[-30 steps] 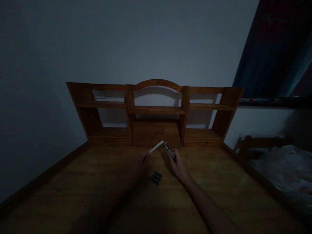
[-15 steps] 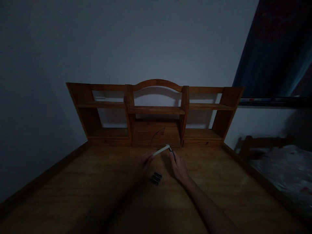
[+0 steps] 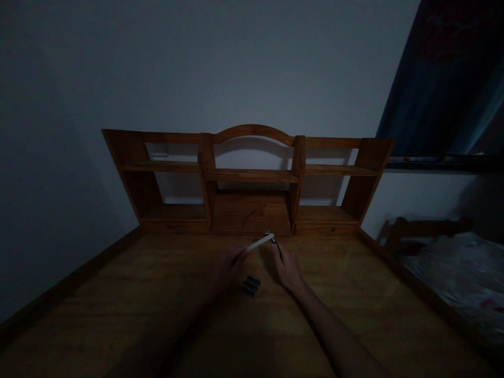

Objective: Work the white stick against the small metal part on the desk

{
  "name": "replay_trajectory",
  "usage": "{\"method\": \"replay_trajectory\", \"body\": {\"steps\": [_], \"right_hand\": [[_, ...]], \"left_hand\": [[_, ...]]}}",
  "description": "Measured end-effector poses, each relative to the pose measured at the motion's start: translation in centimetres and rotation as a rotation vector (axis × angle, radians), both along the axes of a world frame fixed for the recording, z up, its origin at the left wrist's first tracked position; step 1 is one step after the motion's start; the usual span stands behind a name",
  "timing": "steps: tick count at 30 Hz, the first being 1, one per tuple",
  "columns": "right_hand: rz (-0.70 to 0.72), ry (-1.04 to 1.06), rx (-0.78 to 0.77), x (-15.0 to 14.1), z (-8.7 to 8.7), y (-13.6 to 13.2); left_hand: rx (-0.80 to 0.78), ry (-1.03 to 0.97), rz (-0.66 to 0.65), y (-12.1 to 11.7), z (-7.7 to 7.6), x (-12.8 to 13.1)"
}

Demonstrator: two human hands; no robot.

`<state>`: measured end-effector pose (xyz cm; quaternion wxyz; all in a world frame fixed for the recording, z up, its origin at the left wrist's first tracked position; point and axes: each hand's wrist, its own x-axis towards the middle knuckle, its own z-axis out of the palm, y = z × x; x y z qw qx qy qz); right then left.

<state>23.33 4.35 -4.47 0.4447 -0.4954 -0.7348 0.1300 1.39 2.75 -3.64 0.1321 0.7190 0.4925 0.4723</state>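
In the dim light, my left hand [image 3: 232, 261] is closed on the near end of a slim white bar [image 3: 260, 242], which slants up and to the right. My right hand [image 3: 287, 266] grips a thin dark stick [image 3: 278, 247] with a shiny metal tip. That tip meets the far end of the bar, where a small bright metallic part [image 3: 269, 234] shows; I cannot make out its kind. Between my forearms, a few short black cylinders, like batteries [image 3: 251, 286], lie side by side on the wooden desk [image 3: 354, 294].
A wooden shelf unit [image 3: 252, 176] stands along the back of the desk against the wall. Raised edging [image 3: 94, 265] runs down the desk's sides. To the right are a dark curtain [image 3: 441, 94] and a bed-like surface with pale crumpled material [image 3: 468, 268].
The view has shifted slightly. Both hands keep their grips, and the stick's tip stays at the bar's far end with only a small movement.
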Motion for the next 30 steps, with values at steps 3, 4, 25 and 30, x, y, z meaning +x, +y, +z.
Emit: {"method": "replay_trajectory", "body": {"steps": [3, 4, 25, 30], "right_hand": [[-0.007, -0.015, 0.012, -0.1, 0.1, -0.1], [-0.013, -0.02, 0.017, -0.1, 0.2, -0.1], [-0.03, -0.106, 0.043, -0.2, 0.0, 0.4], [-0.023, -0.079, 0.057, -0.1, -0.1, 0.3]], "left_hand": [[-0.07, -0.086, 0.02, 0.5, 0.1, -0.7], [-0.085, -0.119, 0.045, 0.7, 0.2, -1.0], [-0.059, -0.049, 0.013, 0.3, 0.8, -0.5], [-0.112, -0.057, -0.015, 0.0, 0.6, 0.2]]}}
